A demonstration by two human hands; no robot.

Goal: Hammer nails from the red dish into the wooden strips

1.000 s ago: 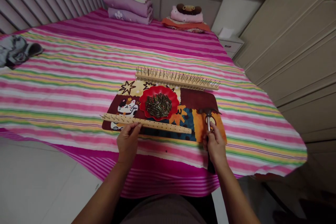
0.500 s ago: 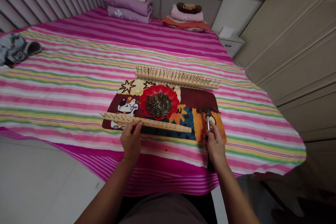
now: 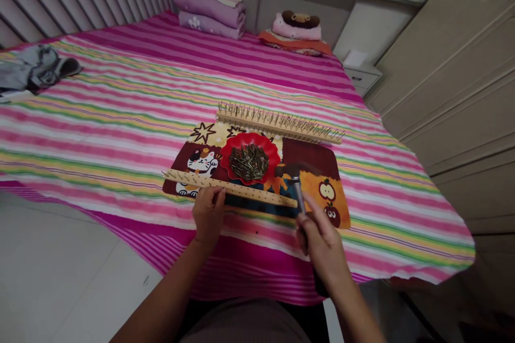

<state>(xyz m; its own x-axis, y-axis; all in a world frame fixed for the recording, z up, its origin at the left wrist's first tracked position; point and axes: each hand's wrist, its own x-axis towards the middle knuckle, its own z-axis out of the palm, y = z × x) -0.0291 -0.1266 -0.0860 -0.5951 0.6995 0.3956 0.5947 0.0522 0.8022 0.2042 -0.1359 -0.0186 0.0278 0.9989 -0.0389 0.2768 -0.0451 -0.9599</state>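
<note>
My right hand is closed round a hammer, its blurred head raised just past the right end of a narrow wooden strip. My left hand rests at the near edge of that strip, thumb and fingers pinched together. Whatever those fingertips hold is too small to make out. Several nails stand in the strip's left end, and rows of small holes run along the rest. Behind the strip sits a red scalloped bowl heaped with loose nails.
A second wooden strip, bristling with nails, lies behind the bowl. Beneath everything is a patterned mat on a striped bed cover. Folded purple bedding and grey clothing lie farther off.
My right hand has brought the hammer leftward, from over the mat's right side to near the strip's end. My left hand keeps its place on the strip; the view has shifted slightly.
</note>
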